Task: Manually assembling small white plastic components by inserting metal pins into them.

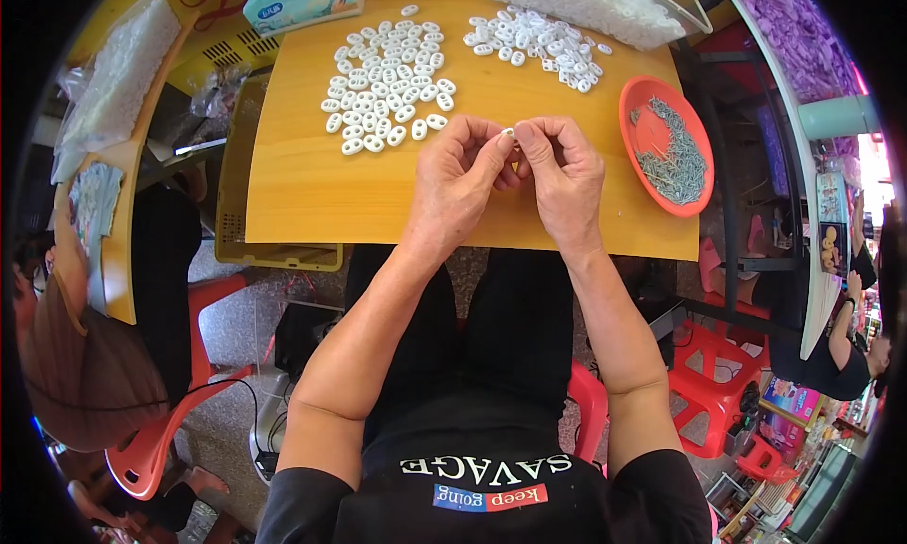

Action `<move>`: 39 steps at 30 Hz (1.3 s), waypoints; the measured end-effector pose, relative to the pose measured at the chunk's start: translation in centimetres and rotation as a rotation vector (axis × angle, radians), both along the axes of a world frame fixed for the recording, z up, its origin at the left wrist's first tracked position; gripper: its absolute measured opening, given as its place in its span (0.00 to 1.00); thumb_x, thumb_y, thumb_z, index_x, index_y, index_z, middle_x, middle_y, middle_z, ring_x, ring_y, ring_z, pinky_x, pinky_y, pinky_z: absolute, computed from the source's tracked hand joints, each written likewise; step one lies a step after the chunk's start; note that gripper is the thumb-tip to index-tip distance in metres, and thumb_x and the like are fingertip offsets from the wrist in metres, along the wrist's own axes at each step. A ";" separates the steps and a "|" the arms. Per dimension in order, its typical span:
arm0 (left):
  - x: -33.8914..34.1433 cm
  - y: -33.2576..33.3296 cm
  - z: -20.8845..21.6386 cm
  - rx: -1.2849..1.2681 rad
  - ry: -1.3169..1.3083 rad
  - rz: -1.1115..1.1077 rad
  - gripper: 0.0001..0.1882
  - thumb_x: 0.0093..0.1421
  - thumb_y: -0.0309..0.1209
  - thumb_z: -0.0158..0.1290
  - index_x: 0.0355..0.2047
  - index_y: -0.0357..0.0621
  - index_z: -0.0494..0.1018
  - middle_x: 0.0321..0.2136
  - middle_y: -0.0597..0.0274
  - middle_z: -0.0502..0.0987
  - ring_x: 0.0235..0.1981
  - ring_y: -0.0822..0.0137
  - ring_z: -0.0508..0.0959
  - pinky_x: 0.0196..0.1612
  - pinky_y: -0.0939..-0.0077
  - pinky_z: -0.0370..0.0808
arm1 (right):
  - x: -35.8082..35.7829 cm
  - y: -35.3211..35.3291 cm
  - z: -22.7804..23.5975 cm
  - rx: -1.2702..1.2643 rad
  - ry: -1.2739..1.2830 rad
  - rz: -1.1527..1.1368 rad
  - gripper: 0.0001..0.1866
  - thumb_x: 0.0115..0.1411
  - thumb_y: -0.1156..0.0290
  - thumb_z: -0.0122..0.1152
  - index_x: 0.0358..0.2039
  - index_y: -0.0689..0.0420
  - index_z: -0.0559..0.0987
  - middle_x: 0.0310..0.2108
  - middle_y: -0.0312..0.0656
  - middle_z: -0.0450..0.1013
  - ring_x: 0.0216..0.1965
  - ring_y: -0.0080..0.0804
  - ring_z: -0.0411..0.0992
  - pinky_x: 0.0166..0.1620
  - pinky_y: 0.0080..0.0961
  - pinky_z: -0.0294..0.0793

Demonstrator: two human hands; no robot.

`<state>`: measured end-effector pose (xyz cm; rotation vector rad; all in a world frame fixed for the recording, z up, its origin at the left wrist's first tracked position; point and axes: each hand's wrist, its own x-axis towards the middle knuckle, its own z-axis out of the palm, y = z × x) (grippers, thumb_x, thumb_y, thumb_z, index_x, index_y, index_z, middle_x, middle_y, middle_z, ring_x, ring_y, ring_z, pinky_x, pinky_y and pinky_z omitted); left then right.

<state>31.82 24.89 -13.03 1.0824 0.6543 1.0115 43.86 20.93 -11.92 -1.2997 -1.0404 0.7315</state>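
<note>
My left hand (pixel 458 180) and my right hand (pixel 569 180) meet above the near part of the wooden table (pixel 331 199), thumbs and fingers pinched. A small white plastic piece (pixel 508 132) shows between the fingertips, held by both hands; most of it is hidden. Just beyond my left hand lies a spread of white oval plastic pieces (pixel 383 86), each with two dark holes. Farther off to the right is a heap of smaller white plastic pieces (pixel 539 43). Beside my right hand sits an orange-red plate (pixel 652 133) holding many thin grey metal screws or nails (pixel 682 171).
A tissue pack (pixel 307 0) stands at the far left edge, and a clear tub of white pieces (pixel 586 5) at the far right. A yellow crate (pixel 279 254) is under the table's left side. Other people sit at left (pixel 94 374) and right (pixel 827 364), near red plastic stools (pixel 718 374).
</note>
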 end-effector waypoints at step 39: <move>0.2 0.3 0.0 -0.060 0.028 0.001 0.08 0.65 0.30 0.52 0.36 0.36 0.71 0.25 0.62 0.76 0.23 0.75 0.75 0.27 0.82 0.71 | 0.0 0.9 0.4 0.124 -0.669 -0.098 0.08 0.62 0.74 0.58 0.28 0.62 0.70 0.24 0.47 0.69 0.24 0.44 0.70 0.27 0.34 0.69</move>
